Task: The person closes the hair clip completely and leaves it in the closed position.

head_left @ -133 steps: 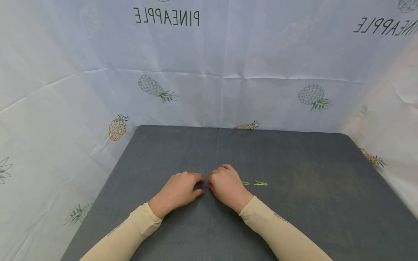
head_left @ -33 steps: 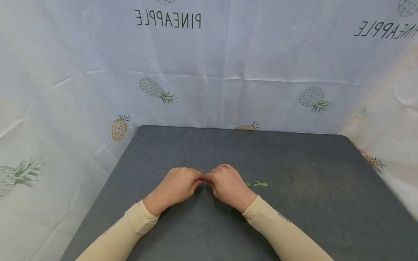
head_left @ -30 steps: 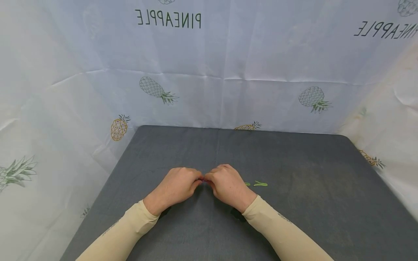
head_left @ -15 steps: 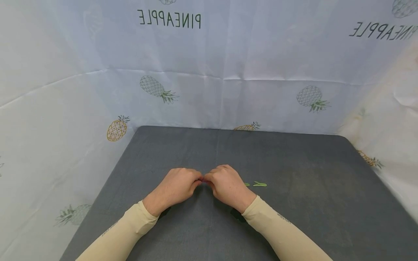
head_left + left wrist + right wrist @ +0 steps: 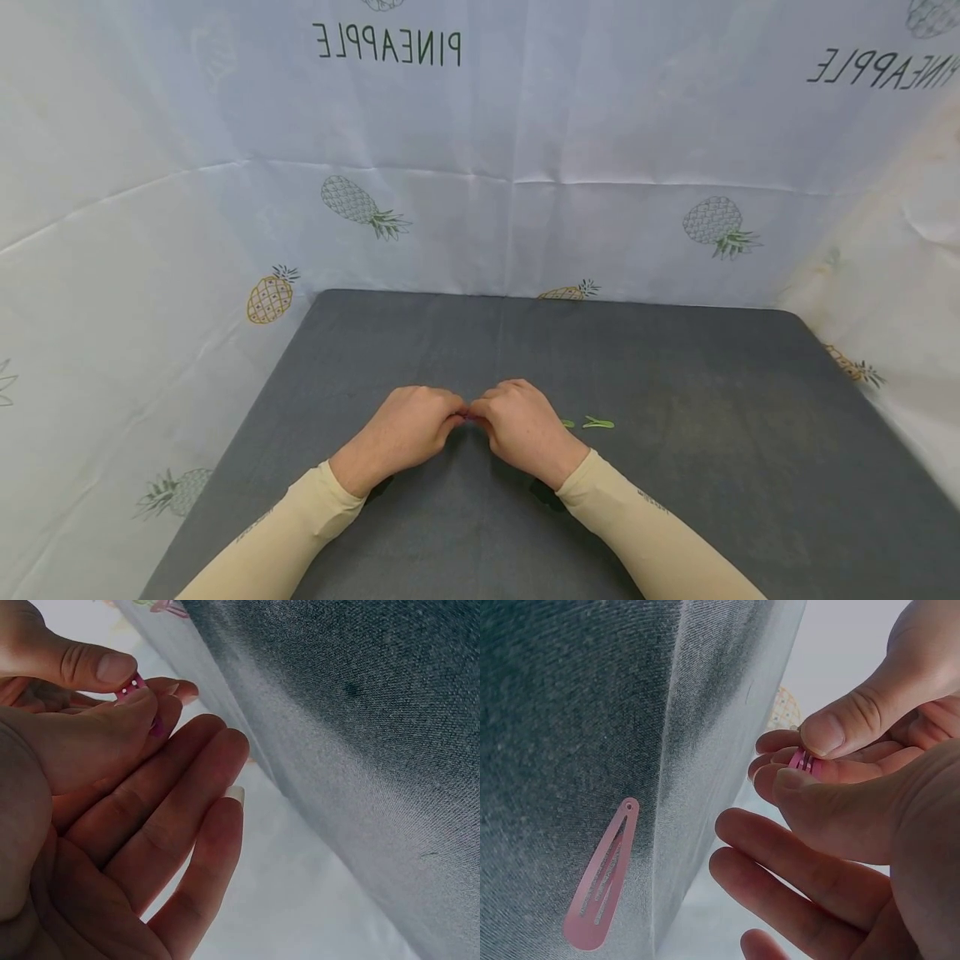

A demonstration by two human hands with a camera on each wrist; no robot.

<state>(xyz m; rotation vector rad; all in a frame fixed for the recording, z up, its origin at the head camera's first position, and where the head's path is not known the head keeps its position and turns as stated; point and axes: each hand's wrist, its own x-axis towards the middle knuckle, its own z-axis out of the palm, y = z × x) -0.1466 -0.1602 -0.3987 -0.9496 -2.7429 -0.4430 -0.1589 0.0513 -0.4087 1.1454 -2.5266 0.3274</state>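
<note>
My left hand (image 5: 405, 429) and right hand (image 5: 525, 425) meet fingertip to fingertip over the middle of the table. Thumbs and index fingers of both pinch one small pink hair clip (image 5: 129, 688) with white dots. In the right wrist view that same hair clip (image 5: 804, 760) shows slots between pink strips; most of it is hidden by the fingers. The other fingers of each hand are loosely bent. On the cloth in that view lies a pink snap hair clip (image 5: 600, 885). Two yellow-green hair clips lie right of the right hand in the head view, the farther clip (image 5: 597, 422) fully visible.
The dark grey table (image 5: 675, 367) has rounded far corners. A white curtain (image 5: 480, 225) printed with pineapples hangs behind it and along both sides. Beige sleeves (image 5: 652, 533) cover the forearms, with a dark object (image 5: 546, 495) under the right wrist.
Compared with the oldest frame, the hands have come closer together, and the fingertips now meet at the held hair clip. Over the last second the hands have hardly moved.
</note>
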